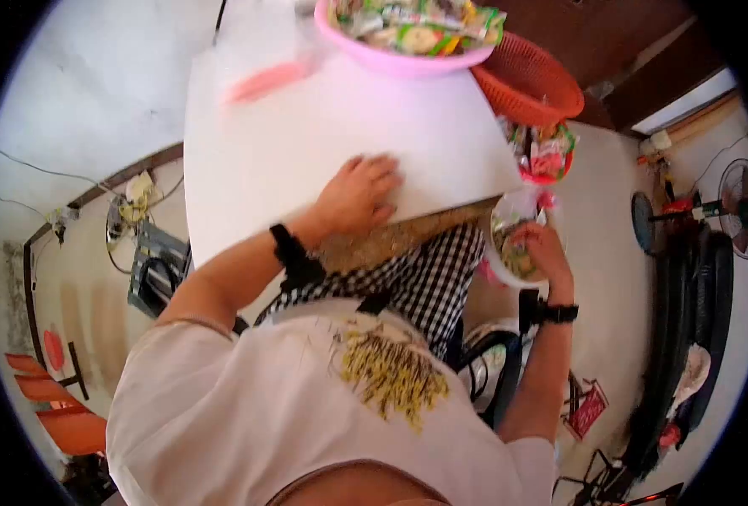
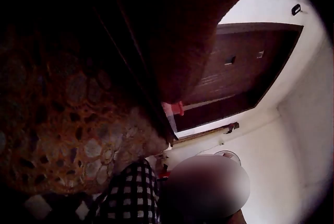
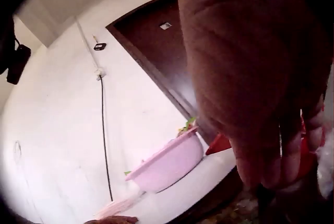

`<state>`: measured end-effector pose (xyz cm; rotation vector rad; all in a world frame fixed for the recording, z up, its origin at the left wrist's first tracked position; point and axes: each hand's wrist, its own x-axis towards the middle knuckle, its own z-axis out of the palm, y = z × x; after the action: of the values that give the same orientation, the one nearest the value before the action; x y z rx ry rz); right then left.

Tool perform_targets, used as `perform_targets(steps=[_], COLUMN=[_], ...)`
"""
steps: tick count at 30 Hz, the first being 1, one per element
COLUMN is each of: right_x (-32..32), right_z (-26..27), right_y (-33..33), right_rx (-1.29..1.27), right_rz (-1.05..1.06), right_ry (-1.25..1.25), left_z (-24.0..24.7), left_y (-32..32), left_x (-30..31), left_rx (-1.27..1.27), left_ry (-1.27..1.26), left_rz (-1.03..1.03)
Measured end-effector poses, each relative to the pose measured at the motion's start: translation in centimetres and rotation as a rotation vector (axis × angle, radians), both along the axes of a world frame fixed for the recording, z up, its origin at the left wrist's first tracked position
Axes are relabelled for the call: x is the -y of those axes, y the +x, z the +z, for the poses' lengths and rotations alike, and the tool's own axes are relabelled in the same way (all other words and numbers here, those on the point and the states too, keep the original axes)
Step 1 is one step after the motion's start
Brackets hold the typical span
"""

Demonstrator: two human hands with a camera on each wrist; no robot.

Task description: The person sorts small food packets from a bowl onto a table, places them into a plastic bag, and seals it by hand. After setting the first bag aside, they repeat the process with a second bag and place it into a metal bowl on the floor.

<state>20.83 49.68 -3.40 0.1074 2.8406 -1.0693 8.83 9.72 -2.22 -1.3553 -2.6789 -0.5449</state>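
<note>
My left hand (image 1: 359, 194) rests palm down on the white table (image 1: 306, 139), near its front edge, with the fingers spread loosely. In the left wrist view that hand is only a dark shape. At the table's right end, my right hand (image 1: 545, 251) reaches down into a white tub (image 1: 519, 200) with small greenish packets (image 1: 509, 226) inside. In the right wrist view, the fingers of the right hand (image 3: 250, 78) point downward, fairly straight, and the fingertips are partly hidden. Nothing shows in its grasp.
A pink basin (image 1: 391, 63) heaped with colourful packets (image 1: 416, 35) stands at the table's far side. Beside it is a red mesh basket (image 1: 530, 76), above more packets (image 1: 545, 152) in a red container. A blurred pink bundle (image 1: 266, 82) lies far left on the table.
</note>
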Motion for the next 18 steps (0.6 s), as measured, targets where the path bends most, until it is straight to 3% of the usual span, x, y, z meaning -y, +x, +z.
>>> perform_targets(steps=[1,2,4,7,11,15,18], right_x=[2.9,3.3,7.5,9.2,10.6,10.7,11.1], right_z=[3.0,2.1,5.6,5.4,6.9,2.7,2.5], right_y=[-0.6,-1.4,-2.6,-3.7,-3.5,-3.9,-3.7], right_rx=[-0.018,-0.018,-0.048,-0.078,-0.026,-0.266,-0.222], right_rz=[0.054,0.057,0.091,0.149,0.036,0.022,-0.006], right_ry=[0.044,-0.031,-0.033,-0.114,-0.057,0.202,0.223], left_z=[-0.4,0.0,-0.3,-0.2,-0.1,-0.5,-0.3], left_y=[-0.1,0.0,-0.2,-0.4,-0.3,-0.6,-0.8], left_x=[0.0,0.0,0.1,0.2,0.4,0.5,0.6], left_rx=[-0.017,0.005,0.006,0.013,-0.006,0.003,0.014], left_ry=[0.003,0.037,0.048,0.060,0.101,0.062,0.056], left_rz=[0.004,0.007,0.006,0.009,-0.011,0.015,0.010])
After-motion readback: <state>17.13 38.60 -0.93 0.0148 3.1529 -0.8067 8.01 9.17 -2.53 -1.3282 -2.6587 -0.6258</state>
